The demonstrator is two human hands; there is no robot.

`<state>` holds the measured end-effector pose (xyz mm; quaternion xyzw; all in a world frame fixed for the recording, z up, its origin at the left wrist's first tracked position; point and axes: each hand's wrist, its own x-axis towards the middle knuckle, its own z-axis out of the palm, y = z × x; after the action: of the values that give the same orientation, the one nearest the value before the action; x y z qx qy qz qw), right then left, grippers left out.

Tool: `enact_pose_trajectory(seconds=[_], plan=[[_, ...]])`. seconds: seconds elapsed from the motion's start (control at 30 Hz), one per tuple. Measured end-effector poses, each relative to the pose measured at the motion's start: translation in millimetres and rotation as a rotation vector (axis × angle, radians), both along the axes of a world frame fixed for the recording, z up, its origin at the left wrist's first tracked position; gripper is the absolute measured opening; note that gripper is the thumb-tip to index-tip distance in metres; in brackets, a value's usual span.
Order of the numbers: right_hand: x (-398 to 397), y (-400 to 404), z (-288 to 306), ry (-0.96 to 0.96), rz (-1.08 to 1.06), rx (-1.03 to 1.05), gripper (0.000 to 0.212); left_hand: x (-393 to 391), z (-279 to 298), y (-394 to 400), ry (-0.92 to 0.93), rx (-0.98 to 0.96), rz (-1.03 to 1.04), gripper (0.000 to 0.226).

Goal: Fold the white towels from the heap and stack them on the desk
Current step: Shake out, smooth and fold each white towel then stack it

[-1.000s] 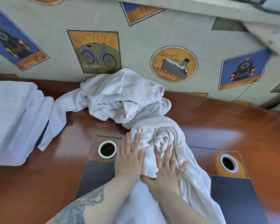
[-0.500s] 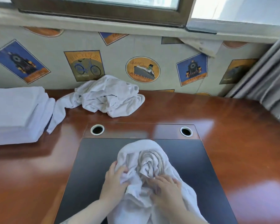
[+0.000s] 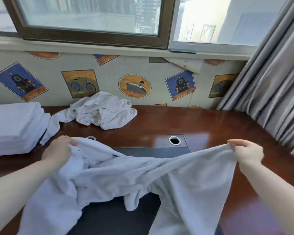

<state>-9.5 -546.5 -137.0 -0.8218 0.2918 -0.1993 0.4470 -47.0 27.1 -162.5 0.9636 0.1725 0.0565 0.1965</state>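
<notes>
A white towel [image 3: 143,177] hangs spread between my two hands above the desk's near side. My left hand [image 3: 58,151] grips a bunched part of its top edge at the left. My right hand [image 3: 246,151] pinches the top edge at the far right, pulling it taut. The towel's lower part droops in folds over the dark desk pad [image 3: 119,216]. A heap of crumpled white towels [image 3: 100,112] lies at the back of the wooden desk [image 3: 210,126] by the wall. A stack of folded white towels [image 3: 12,128] sits at the far left.
Two round cable holes are set in the desk: one [image 3: 174,140] right of centre, the other [image 3: 91,138] half hidden by the towel. Grey curtains [image 3: 270,85] hang at the right. A papered wall and a window [image 3: 92,19] rise behind the desk.
The towel was drawn from the heap to the pad as a bundle. Now my hands have moved apart and lifted it, so it is stretched wide. The view has tilted up.
</notes>
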Motion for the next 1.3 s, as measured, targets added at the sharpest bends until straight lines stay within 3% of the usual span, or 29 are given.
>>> enact_pose_trajectory(seconds=[0.07, 0.13, 0.23, 0.3, 0.33, 0.37, 0.43, 0.47, 0.53, 0.6, 0.63, 0.67, 0.7, 0.73, 0.8, 0.9, 0.93, 1.0, 1.07, 1.17, 1.23, 1.3], plan=[[-6.1, -3.6, 14.9, -0.125, -0.14, 0.012, 0.032, 2.2, -0.2, -20.5, 0.151, 0.212, 0.024, 0.049], [-14.4, 16.7, 21.5, -0.191, 0.003, 0.089, 0.029, -1.0, -6.0, -65.3, 0.289, 0.276, -0.106, 0.065], [-33.3, 57.3, 45.4, -0.249, 0.406, 0.171, 0.027, -10.1, -22.3, -153.6, 0.345, 0.048, -0.456, 0.103], [-41.9, 69.4, 78.3, -0.34, 0.564, 0.13, 0.029, -23.6, -32.7, -208.6, 0.388, -0.086, -0.575, 0.122], [-44.6, 70.1, 97.8, -0.39, 0.605, 0.099, 0.031, -31.6, -37.6, -229.6, 0.36, -0.155, -0.577, 0.118], [-45.5, 67.5, 115.8, -0.437, 0.631, 0.059, 0.033, -36.6, -44.1, -244.0, 0.275, -0.275, -0.552, 0.098], [-47.0, 57.6, 142.9, -0.432, 0.663, -0.073, 0.035, -41.0, -47.5, -253.1, 0.107, -0.529, -0.442, 0.032], [-49.0, 52.8, 150.9, -0.36, 0.681, -0.147, 0.031, -36.7, -47.0, -248.9, 0.074, -0.608, -0.402, 0.019], [-55.6, 37.8, 151.3, -0.064, 0.766, -0.317, 0.016, -19.6, -40.8, -233.7, 0.041, -0.626, -0.408, 0.025], [-65.0, 23.8, 133.5, 0.355, 0.881, -0.547, 0.06, 3.1, -21.7, -217.3, 0.047, -0.68, -0.453, 0.026], [-69.2, 21.3, 119.8, 0.541, 0.938, -0.637, 0.072, 12.4, -7.1, -211.6, 0.093, -0.696, -0.481, 0.03], [-73.8, 21.3, 104.6, 0.654, 0.98, -0.711, 0.066, 20.9, 5.1, -205.9, 0.168, -0.681, -0.525, 0.032], [-76.7, 22.7, 90.0, 0.716, 0.97, -0.759, 0.043, 24.3, 17.3, -202.6, 0.277, -0.631, -0.579, 0.033], [-78.8, 23.9, 78.3, 0.739, 0.937, -0.775, 0.023, 25.4, 25.2, -199.3, 0.403, -0.544, -0.642, 0.034], [-80.5, 24.6, 63.2, 0.807, 0.883, -0.698, 0.026, 17.3, 37.5, -198.7, 0.682, -0.337, -0.777, 0.038], [-78.0, 20.6, 57.9, 0.994, 0.956, -0.533, 0.027, 6.6, 53.8, -214.2, 0.955, -0.123, -0.907, 0.077], [-74.4, 17.2, 58.3, 1.043, 0.986, -0.51, 0.022, 6.9, 60.3, -224.5, 0.981, -0.13, -0.942, 0.073], [-60.9, 9.5, 62.8, 1.132, 1.008, -0.534, 0.005, 18.8, 71.6, -248.6, 1.054, -0.355, -0.996, 0.05], [-44.3, -4.1, 67.2, 1.222, 1.043, -0.587, 0.018, 34.5, 85.6, -276.4, 1.167, -0.497, -1.024, 0.032], [-6.2, -30.8, 82.7, 1.371, 1.086, -0.655, 0.035, 75.6, 111.6, -318.9, 1.307, -0.448, -1.109, 0.016], [33.9, -57.5, 93.9, 1.271, 0.995, -0.715, 0.038, 119.6, 135.7, -350.8, 1.185, -0.359, -1.075, 0.015], [72.4, -82.9, 103.1, 0.875, 0.724, -0.828, 0.038, 171.9, 156.5, -381.8, 0.75, -0.202, -0.934, 0.025]])
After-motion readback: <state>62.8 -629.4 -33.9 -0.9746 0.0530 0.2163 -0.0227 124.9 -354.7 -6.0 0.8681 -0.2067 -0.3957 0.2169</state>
